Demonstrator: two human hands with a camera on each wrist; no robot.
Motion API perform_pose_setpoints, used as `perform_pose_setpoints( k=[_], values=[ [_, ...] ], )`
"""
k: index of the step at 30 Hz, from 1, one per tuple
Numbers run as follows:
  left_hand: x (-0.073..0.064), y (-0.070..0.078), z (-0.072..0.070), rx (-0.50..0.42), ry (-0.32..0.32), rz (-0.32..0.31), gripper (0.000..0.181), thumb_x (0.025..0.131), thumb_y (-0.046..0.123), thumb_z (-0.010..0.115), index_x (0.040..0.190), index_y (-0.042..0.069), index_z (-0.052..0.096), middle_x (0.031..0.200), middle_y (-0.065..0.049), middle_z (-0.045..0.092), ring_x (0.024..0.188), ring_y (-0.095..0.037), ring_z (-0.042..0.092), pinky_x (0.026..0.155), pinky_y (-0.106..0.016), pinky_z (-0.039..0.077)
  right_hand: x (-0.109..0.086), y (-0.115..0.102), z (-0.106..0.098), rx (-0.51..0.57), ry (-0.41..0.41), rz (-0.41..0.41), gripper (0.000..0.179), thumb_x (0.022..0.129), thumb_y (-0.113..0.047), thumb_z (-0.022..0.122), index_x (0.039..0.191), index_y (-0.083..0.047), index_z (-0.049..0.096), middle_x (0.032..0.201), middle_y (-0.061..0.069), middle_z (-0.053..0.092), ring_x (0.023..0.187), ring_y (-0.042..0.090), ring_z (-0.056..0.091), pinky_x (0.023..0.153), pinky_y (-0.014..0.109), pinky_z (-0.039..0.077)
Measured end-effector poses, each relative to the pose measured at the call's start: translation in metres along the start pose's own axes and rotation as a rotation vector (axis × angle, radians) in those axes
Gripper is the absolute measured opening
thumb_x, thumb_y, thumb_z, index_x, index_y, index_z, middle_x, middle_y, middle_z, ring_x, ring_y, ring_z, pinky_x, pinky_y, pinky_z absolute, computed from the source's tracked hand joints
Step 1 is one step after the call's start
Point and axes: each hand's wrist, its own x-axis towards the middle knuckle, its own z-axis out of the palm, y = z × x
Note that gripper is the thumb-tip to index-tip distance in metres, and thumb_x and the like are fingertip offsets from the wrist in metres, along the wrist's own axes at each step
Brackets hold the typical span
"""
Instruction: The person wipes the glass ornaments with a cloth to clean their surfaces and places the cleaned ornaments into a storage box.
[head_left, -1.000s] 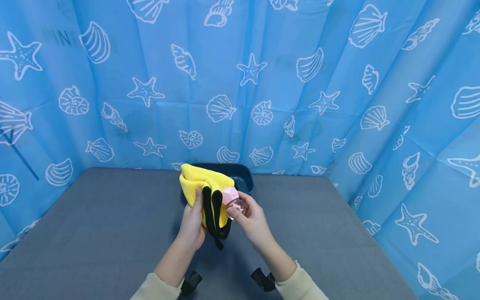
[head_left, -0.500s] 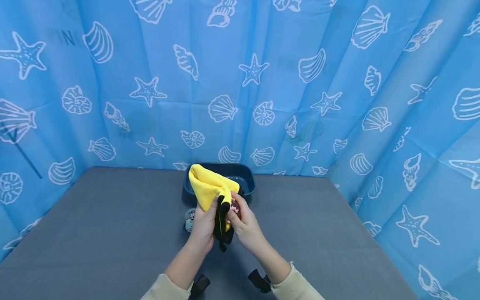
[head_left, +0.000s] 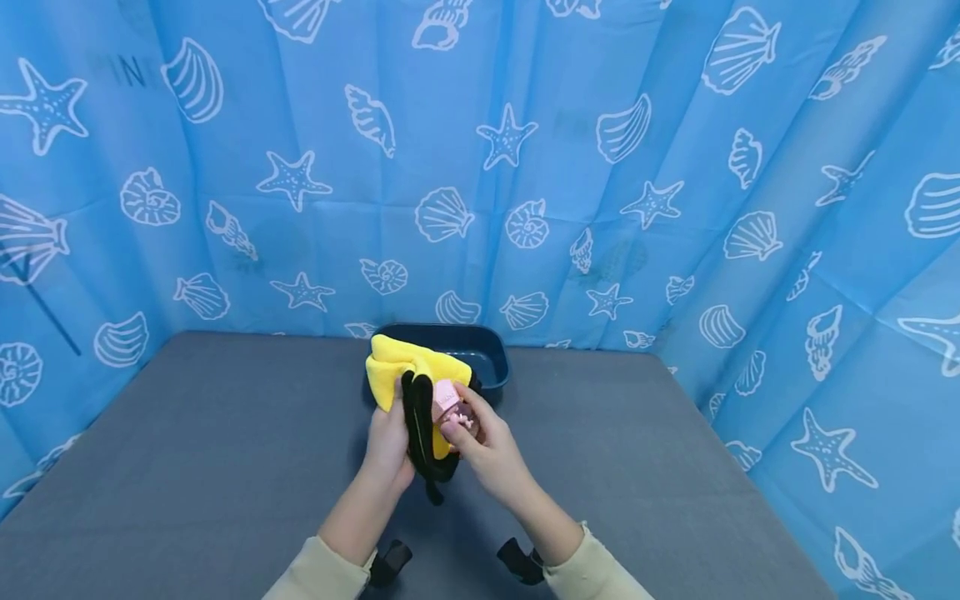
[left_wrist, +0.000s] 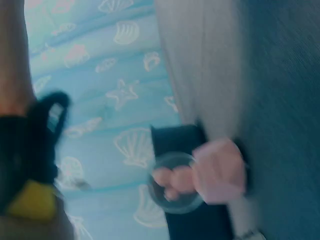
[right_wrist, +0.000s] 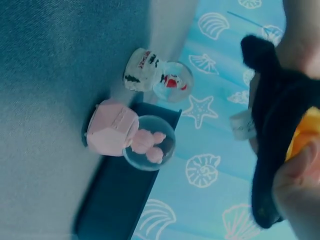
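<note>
My left hand (head_left: 388, 442) grips a folded yellow fleece cloth (head_left: 386, 371) with thick black edging. My right hand (head_left: 491, 446) pinches a snow globe (head_left: 446, 395) with a pink base, tipped so the base is uppermost and the clear ball lies between thumb and fingers. The globe sits right against the cloth's black edge. In the right wrist view the cloth (right_wrist: 270, 130) shows a small white label, and the right thumb (right_wrist: 300, 175) presses beside a strip of yellow. The far side of the cloth is hidden.
A dark blue bin (head_left: 487, 358) stands at the table's back edge. Before it stand another pink-based snow globe (right_wrist: 112, 127) and a white-based one (right_wrist: 142, 70) with a red figure; the hands hide both in the head view. A blue shell-patterned curtain (head_left: 480, 167) encloses the grey table (head_left: 225, 467).
Half a second ago the cloth covered the pink base; now the base shows again. The left hand and cloth went right, then back left, uncovering and then hiding a small globe on the table.
</note>
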Motion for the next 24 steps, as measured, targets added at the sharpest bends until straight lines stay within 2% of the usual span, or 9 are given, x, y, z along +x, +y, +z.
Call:
perform_pose_setpoints(
  k=[2,6,8,10,13,18,21,24],
  values=[
    [0.002,0.003,-0.004,-0.030,-0.018,-0.036,0.061,0.094,0.056,0.045,0.131,0.009,0.040,0.106,0.002,0.054,0.095,-0.009,0.056,0.088,-0.024,0.049,-0.001,0.000,-0.004,0.020,0.015,-0.024,0.050,0.098,-0.013,0.059,0.141,0.005,0.040,0.118,0.021,0.052,0.086,0.022,0.054,0.076,0.022,0.052],
    [-0.001,0.009,-0.005,-0.052,-0.047,-0.095,0.061,0.091,0.061,0.045,0.120,0.008,0.046,0.096,0.003,0.057,0.089,-0.007,0.059,0.082,-0.022,0.050,-0.001,0.001,-0.010,0.004,0.102,-0.071,0.055,0.095,-0.013,0.064,0.139,0.008,0.040,0.128,0.024,0.051,0.095,0.027,0.057,0.086,0.027,0.053],
    [-0.003,0.013,-0.003,-0.041,-0.060,-0.110,0.064,0.090,0.062,0.046,0.121,0.007,0.047,0.098,0.003,0.058,0.091,-0.007,0.059,0.083,-0.022,0.050,0.001,0.001,-0.011,-0.005,0.124,-0.077,0.057,0.093,-0.014,0.068,0.138,0.009,0.040,0.128,0.025,0.051,0.097,0.028,0.058,0.086,0.029,0.053],
    [-0.006,0.015,0.000,-0.016,-0.082,-0.118,0.068,0.089,0.062,0.048,0.128,0.007,0.044,0.103,0.002,0.056,0.096,-0.008,0.057,0.086,-0.022,0.049,0.002,0.000,-0.011,-0.023,0.131,-0.070,0.058,0.090,-0.015,0.071,0.136,0.008,0.043,0.122,0.024,0.054,0.092,0.026,0.059,0.082,0.027,0.055],
    [-0.008,0.015,0.003,0.014,-0.121,-0.113,0.065,0.093,0.054,0.052,0.135,0.007,0.036,0.111,0.000,0.053,0.102,-0.011,0.055,0.090,-0.025,0.048,0.005,0.001,-0.010,-0.066,0.128,-0.070,0.056,0.087,-0.015,0.075,0.132,0.006,0.049,0.113,0.019,0.055,0.085,0.021,0.057,0.074,0.023,0.054],
    [-0.008,0.010,0.006,0.032,-0.177,-0.088,0.053,0.098,0.029,0.059,0.136,0.007,0.030,0.115,-0.007,0.049,0.103,-0.015,0.056,0.091,-0.029,0.050,0.007,0.005,-0.005,-0.195,0.130,-0.125,0.051,0.083,-0.009,0.078,0.128,0.001,0.056,0.105,0.013,0.053,0.077,0.017,0.050,0.063,0.023,0.051],
    [-0.008,0.006,0.005,0.044,-0.158,-0.069,0.054,0.097,0.023,0.062,0.137,0.008,0.029,0.117,-0.009,0.049,0.103,-0.016,0.057,0.090,-0.029,0.052,0.006,0.006,-0.003,-0.226,0.109,-0.144,0.050,0.082,-0.007,0.078,0.127,-0.001,0.057,0.102,0.012,0.054,0.074,0.015,0.049,0.062,0.024,0.051],
    [-0.007,0.001,0.005,0.036,-0.107,-0.031,0.054,0.097,0.025,0.062,0.136,0.007,0.030,0.117,-0.008,0.049,0.103,-0.015,0.058,0.089,-0.028,0.051,0.006,0.006,-0.001,-0.257,0.093,-0.142,0.049,0.082,-0.008,0.078,0.126,-0.002,0.057,0.095,0.008,0.054,0.070,0.013,0.048,0.059,0.023,0.050]
  ],
)
